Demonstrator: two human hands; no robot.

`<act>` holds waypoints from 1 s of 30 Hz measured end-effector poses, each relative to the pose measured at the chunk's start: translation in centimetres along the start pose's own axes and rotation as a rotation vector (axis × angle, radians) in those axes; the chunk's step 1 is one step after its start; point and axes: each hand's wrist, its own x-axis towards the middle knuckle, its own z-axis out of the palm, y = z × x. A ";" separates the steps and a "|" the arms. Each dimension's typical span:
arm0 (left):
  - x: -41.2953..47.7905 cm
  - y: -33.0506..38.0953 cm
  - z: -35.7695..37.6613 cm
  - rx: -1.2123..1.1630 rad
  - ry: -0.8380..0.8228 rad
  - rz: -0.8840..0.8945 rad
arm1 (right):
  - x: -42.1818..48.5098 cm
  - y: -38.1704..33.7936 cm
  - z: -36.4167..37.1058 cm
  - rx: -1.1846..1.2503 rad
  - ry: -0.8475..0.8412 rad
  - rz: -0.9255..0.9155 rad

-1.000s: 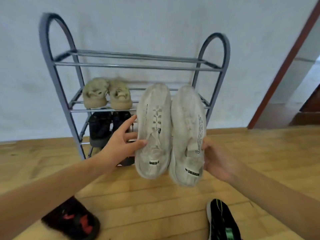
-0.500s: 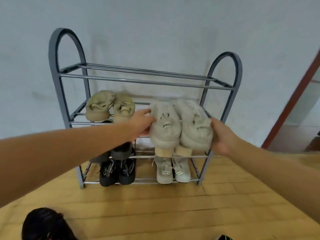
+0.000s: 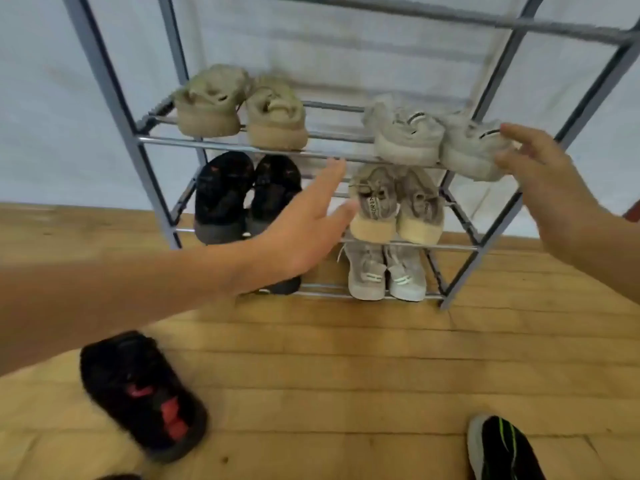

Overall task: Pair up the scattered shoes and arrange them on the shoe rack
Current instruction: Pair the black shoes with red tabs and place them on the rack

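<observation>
White sneakers (image 3: 436,140) now sit on rack (image 3: 221,146), over wooden floor (image 3: 346,375).

Grey metal shoe rack (image 3: 103,64), railed tiers.
Upper tier in use: tan pair (image 3: 207,102) left, pale grey pair (image 3: 408,133) right.
Middle tier: black pair (image 3: 225,192) left, grey-beige pair (image 3: 377,202) right.
Bottom tier: light grey pair (image 3: 367,275) right.
All heels outward.
Loose on floor: black-and-red shoe (image 3: 145,393), black green-striped shoe (image 3: 502,448).
</observation>
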 end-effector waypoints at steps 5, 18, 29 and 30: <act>-14.9 -9.4 -3.4 0.272 -0.247 -0.162 | -8.6 -2.0 8.5 -0.043 -0.223 0.149; -36.7 -19.5 -3.1 0.299 -0.041 -0.940 | -27.6 1.1 34.4 -0.325 -0.887 0.581; -35.7 -22.2 -5.4 0.104 0.349 -1.010 | -28.0 6.2 36.9 -0.582 -0.741 0.547; -35.8 -22.5 -6.0 0.102 0.447 -1.021 | -28.3 6.7 37.1 -0.541 -0.745 0.569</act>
